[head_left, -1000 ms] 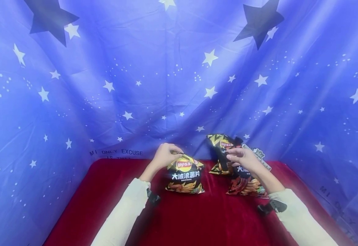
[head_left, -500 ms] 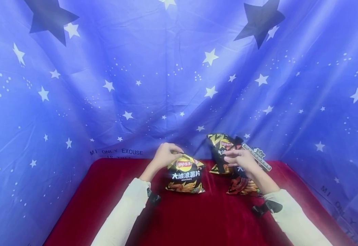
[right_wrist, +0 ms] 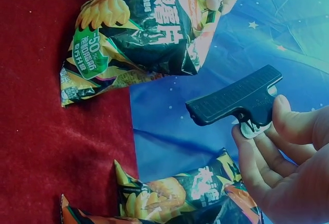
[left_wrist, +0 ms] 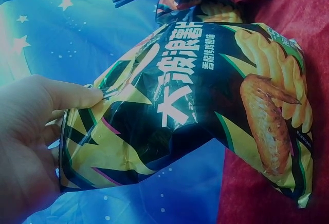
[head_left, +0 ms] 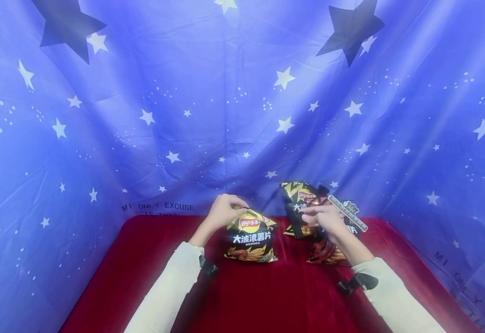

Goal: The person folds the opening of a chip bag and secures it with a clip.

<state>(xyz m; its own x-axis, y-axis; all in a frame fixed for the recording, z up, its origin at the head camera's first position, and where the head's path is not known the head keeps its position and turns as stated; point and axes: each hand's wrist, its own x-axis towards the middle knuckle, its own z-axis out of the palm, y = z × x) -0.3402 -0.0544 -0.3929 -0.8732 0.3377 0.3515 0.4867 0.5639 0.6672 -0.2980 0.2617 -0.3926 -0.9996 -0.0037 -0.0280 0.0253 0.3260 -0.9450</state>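
My left hand (head_left: 225, 211) pinches the top edge of a black-and-yellow chip bag (head_left: 250, 238). In the left wrist view the bag's gathered top (left_wrist: 97, 136) lies between thumb and fingers, and its printed front faces the camera. My right hand (head_left: 325, 221) holds a black bag clip (right_wrist: 236, 96) by its handles, thumb on one side and fingers on the other. That clip is apart from the left hand's bag. Behind the right hand stand a second black-and-yellow chip bag (head_left: 298, 203) and a black-and-red chip bag (head_left: 323, 252), both partly hidden by it.
A white clip with a piano-key pattern (head_left: 348, 212) sits at the top of the black-and-red bag. Another dark clip (head_left: 322, 190) shows by the rear bag's top. Red cloth (head_left: 267, 296) covers the table, and a blue star-printed curtain (head_left: 209, 115) surrounds it.
My right hand has moved left and slightly inward with the black bag clip, uncovering more of the black-and-red bag. The left hand and its chip bag stay in place.
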